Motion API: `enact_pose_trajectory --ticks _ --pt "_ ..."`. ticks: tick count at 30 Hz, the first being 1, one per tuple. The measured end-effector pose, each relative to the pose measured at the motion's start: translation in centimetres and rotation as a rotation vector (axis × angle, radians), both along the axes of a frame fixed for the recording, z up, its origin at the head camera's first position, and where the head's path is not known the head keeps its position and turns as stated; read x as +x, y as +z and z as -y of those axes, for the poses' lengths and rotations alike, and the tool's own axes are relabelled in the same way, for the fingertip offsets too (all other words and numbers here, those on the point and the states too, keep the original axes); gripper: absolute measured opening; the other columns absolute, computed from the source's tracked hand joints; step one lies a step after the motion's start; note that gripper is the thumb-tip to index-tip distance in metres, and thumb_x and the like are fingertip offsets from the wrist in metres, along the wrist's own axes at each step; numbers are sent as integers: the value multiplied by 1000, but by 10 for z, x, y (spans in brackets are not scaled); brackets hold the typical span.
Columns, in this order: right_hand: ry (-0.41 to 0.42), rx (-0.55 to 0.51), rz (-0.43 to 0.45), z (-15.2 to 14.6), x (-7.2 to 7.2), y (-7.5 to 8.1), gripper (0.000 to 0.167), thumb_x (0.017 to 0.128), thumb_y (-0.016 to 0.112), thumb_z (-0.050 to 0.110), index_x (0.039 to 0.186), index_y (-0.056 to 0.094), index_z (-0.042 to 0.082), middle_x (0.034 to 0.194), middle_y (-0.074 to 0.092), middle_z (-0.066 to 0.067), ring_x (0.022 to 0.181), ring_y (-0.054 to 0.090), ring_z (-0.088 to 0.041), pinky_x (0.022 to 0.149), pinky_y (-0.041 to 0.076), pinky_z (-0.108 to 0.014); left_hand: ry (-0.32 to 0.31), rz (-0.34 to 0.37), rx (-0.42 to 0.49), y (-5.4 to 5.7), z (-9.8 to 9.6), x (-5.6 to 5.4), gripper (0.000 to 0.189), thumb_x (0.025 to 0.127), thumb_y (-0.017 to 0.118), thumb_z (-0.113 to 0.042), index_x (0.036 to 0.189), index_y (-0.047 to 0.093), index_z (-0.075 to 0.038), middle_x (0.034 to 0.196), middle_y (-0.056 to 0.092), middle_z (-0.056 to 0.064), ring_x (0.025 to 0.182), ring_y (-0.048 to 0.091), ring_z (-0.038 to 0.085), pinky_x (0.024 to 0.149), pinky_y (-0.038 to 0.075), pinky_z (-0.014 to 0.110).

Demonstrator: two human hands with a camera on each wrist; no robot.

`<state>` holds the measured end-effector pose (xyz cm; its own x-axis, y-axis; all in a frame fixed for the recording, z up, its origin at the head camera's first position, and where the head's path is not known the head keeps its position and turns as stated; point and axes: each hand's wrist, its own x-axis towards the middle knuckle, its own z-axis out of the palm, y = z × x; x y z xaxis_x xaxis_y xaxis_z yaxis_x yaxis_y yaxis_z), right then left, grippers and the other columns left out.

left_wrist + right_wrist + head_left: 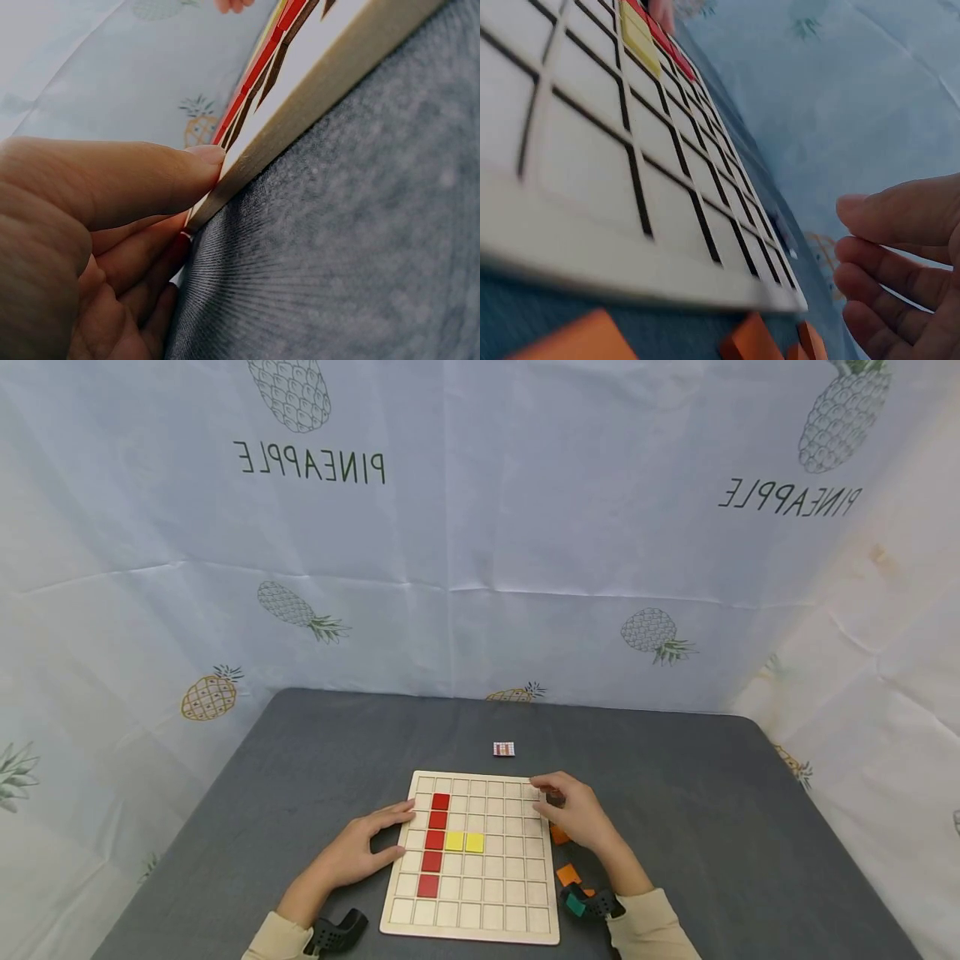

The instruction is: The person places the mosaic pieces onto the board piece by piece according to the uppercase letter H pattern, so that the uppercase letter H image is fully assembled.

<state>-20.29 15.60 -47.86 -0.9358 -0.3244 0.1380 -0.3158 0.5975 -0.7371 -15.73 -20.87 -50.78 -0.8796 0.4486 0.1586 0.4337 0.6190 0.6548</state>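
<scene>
A pale wooden grid board (495, 893) lies flat on the table. In one column of it sits a line of several red square tiles (435, 840), with two yellow tiles (464, 842) running to the right from its middle. My left hand (354, 853) rests at the board's left edge, fingers extended; in the left wrist view the thumb (169, 180) touches the board's side. Over the board's upper right corner is my right hand (576, 810), its fingers loosely bent; the right wrist view shows nothing between thumb and fingertips (855, 277).
Orange pieces (567, 874) lie along the board's right side, partly hidden by the right hand and wrist. A small printed card (504, 749) lies beyond the board. The dark grey table (360, 735) meets a pineapple-print cloth (480, 527) behind.
</scene>
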Motion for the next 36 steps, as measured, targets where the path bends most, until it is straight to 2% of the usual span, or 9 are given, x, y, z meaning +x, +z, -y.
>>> enact_pose_trajectory --ticks 6,12,16,21,26,36 --pt "-99 -34 -29 -21 -8 -8 36 87 69 13 122 63 7 117 63 -7 105 60 -25 92 49 -46 -1 -23 -19 -1 0 0 49 89 66 -34 132 57 -14 143 49 5 130 46 33 98 44 49" --pt "-148 -66 -31 -29 -13 -20 38 86 70 15 122 63 5 117 63 -9 107 60 -27 93 48 -46 8 3 -19 -1 1 0 50 88 66 -36 133 57 -16 144 48 1 132 45 30 99 44 47" --pt "-183 -44 -32 -29 -16 -25 38 86 70 11 122 63 4 116 63 -10 106 60 -27 92 49 -43 6 15 -12 0 1 0 50 88 67 -36 133 57 -16 144 48 1 132 45 30 100 43 48" --pt "-225 -5 -69 -28 -18 -31 35 83 71 8 118 66 3 110 62 -10 97 60 -24 85 52 -37 7 6 -6 0 0 1 50 88 67 -36 133 57 -16 144 48 2 131 45 30 100 43 48" --pt "-234 26 -97 -27 -20 -33 32 82 72 7 113 68 4 106 61 -9 92 60 -23 81 53 -37 4 1 -1 0 1 0 50 87 67 -35 132 57 -16 144 49 1 131 46 30 99 43 48" --pt "-248 65 -69 -25 -21 -35 26 84 71 10 110 70 8 103 61 -7 90 59 -21 82 51 -39 2 4 -10 0 2 -1 50 88 67 -36 133 57 -16 144 49 1 131 46 30 99 44 47"
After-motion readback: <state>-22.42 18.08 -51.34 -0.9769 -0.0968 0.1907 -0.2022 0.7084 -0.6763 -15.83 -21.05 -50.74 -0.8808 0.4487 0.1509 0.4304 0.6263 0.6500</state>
